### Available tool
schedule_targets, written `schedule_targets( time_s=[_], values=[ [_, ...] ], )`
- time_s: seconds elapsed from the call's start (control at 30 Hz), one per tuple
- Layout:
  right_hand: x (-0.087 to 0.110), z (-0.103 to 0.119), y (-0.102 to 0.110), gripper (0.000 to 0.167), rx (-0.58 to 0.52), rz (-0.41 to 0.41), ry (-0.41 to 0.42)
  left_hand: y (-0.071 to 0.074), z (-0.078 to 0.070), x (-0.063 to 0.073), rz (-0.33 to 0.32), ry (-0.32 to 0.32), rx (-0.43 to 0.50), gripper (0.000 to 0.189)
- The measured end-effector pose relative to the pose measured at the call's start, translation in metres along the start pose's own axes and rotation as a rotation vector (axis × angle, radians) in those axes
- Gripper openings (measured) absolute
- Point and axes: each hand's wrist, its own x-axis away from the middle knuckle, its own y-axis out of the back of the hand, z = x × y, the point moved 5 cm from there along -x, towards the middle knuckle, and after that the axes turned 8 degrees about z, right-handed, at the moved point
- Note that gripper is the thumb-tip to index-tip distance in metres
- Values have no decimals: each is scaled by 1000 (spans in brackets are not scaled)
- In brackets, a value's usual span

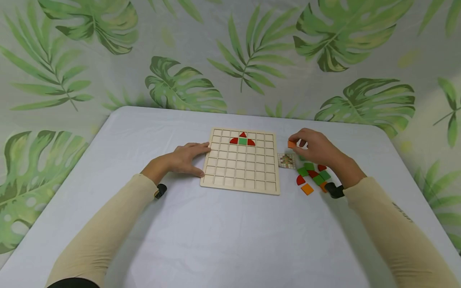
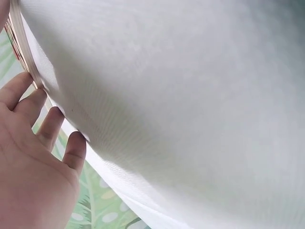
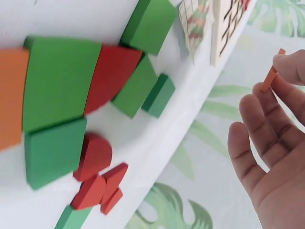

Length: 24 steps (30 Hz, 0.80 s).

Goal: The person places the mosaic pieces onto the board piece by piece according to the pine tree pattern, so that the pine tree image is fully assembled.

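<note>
My right hand (image 1: 312,147) pinches an orange tile (image 3: 271,76) between thumb and fingers, raised over the table beside the board's right side. At the left edge of the wooden grid board (image 1: 230,185) my left hand (image 1: 187,159) rests with fingers spread, fingertips right at the rim. In the board's upper rows sit a red triangle (image 1: 243,135), a green square (image 1: 243,141) below it, and red quarter-round tiles (image 1: 234,141) on either side of the square. The left wrist view shows the left fingers (image 2: 51,126) along the board's edge.
A small pattern card (image 1: 286,161) lies against the board's right edge. Right of it is a loose pile of green tiles (image 1: 309,166), red tiles (image 1: 300,180) and orange tiles (image 1: 307,189), under the right forearm. A white cloth covers the table (image 1: 230,236); a leaf-print curtain (image 1: 187,84) hangs behind.
</note>
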Motion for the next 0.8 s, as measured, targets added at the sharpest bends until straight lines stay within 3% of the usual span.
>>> schedule_targets(
  time_s=[0.4, 0.63, 0.8],
  values=[
    [-29, 28, -21, 28, -53, 94, -3, 1, 1, 0, -9, -16, 9, 88],
    [-55, 52, -35, 30, -88, 119, -5, 1, 2, 0, -8, -2, 8, 88],
    [-70, 67, -43, 30, -132, 115, 37, 0, 1, 0, -8, -4, 16, 88]
  ],
)
